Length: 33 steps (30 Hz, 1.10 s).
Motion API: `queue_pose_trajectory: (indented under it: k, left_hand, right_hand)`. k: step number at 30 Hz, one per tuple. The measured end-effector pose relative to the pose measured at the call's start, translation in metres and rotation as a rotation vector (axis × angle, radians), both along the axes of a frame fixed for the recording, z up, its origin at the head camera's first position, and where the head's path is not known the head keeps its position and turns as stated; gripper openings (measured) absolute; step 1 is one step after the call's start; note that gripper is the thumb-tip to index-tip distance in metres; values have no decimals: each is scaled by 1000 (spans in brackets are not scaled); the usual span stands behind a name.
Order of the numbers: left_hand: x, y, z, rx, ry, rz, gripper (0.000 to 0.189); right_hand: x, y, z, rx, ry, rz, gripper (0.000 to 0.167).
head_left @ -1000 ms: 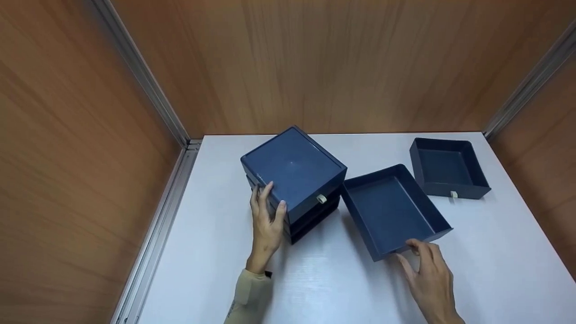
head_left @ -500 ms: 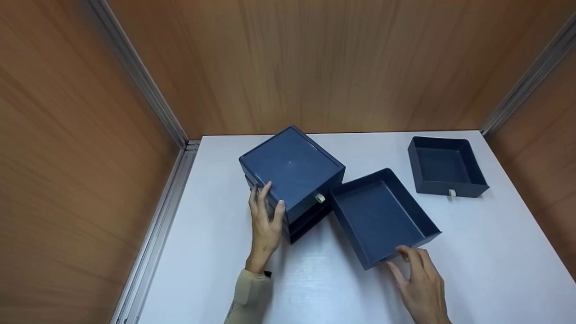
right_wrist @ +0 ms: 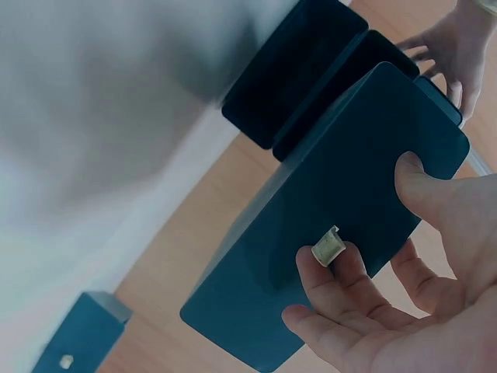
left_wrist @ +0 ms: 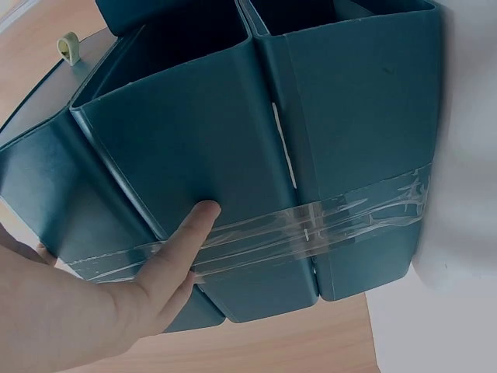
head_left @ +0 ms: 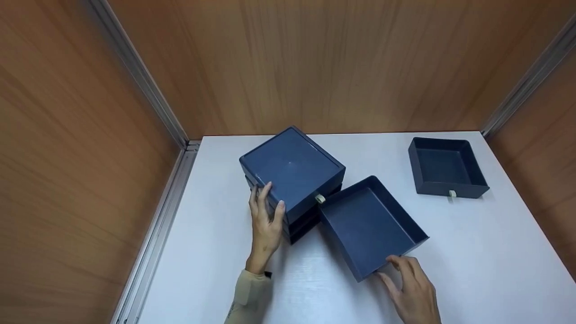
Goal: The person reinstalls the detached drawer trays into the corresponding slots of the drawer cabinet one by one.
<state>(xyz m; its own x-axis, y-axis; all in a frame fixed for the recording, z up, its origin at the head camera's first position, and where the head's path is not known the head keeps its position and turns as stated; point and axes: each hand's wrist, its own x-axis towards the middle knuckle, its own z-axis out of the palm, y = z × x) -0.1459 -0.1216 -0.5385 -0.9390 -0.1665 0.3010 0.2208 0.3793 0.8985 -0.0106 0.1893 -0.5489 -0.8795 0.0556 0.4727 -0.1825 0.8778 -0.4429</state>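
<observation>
A dark blue drawer cabinet point(head_left: 290, 166) stands at an angle on the white table. It is made of stacked units bound with clear tape point(left_wrist: 349, 214). The top unit has its drawer in; below it, dark slots show in the left wrist view. My left hand point(head_left: 266, 231) rests on the cabinet's left side with fingers extended. My right hand point(head_left: 410, 288) holds a loose blue drawer point(head_left: 366, 225) by its front, thumb on the face and fingers around the small pale pull tab point(right_wrist: 328, 247). The drawer's far left corner overlaps the cabinet's front.
Another blue drawer point(head_left: 443, 166) with a pale tab sits at the table's back right. Wooden panels point(head_left: 333, 67) wall the white table point(head_left: 202, 270) at the back and sides, with metal rails point(head_left: 157, 90) in the corners.
My right hand has moved left and toward me with the drawer, whose far left corner now overlaps the cabinet's front. The left hand and the cabinet stay in place.
</observation>
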Motion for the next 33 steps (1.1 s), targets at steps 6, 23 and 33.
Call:
queue_pose_trajectory:
  k: [6,23,33]
  left_hand:
    - [0,0,1,-2,-6,9,59]
    - [-1,1,1,-5,5,24,58]
    - [0,0,-1,-6,13,4,58]
  right_hand:
    - [4,-5,-1,10,16,42,55]
    - [8,-26,-10,-12,23,182,55]
    - [3,-34,-15,-2,16,189,55]
